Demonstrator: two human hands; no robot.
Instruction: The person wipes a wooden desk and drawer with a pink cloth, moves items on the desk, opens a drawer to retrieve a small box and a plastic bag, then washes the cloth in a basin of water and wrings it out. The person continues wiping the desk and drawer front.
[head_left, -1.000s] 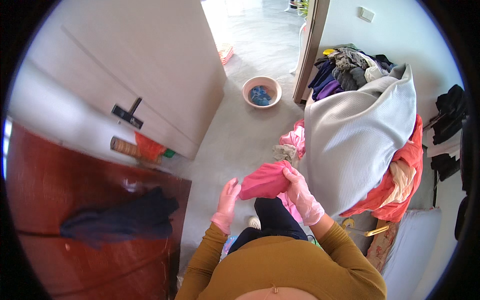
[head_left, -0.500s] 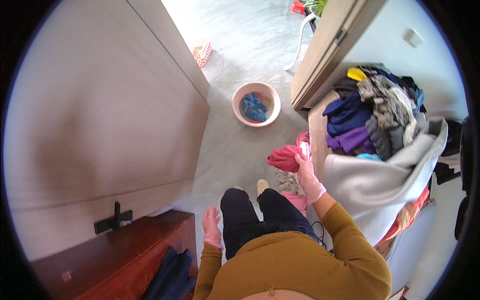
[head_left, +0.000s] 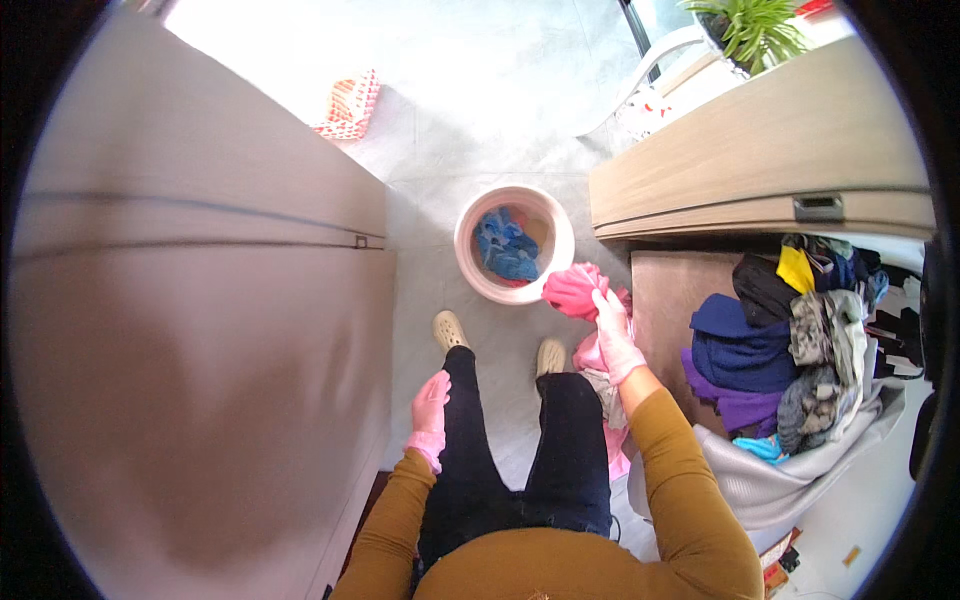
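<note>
Basin (head_left: pixel 467 262) near pink cloth (head_left: pixel 574 290), clothes heap (head_left: pixel 742 345) right

- Floor (head_left: pixel 415 310): grey, tile-like, very bright at the top.
- On floor: round pink basin (head_left: pixel 463 245), upright; red-and-white checked item (head_left: pixel 350 105), farther off, kind unclear; two cream clogs (head_left: pixel 450 328), worn.
- Also on floor, right side: loose pink cloth (head_left: pixel 615 450) and pale grey cloth (head_left: pixel 607 395), heaped together, partly hidden.
- Brown flat surface (head_left: pixel 660 290), right: bare strip along left; crumpled clothes pile on it, navy garment (head_left: pixel 740 345) and purple garment (head_left: pixel 750 410) nearest that strip.
- Silver-grey sheet (head_left: pixel 780 500): bunched at its near end.
</note>
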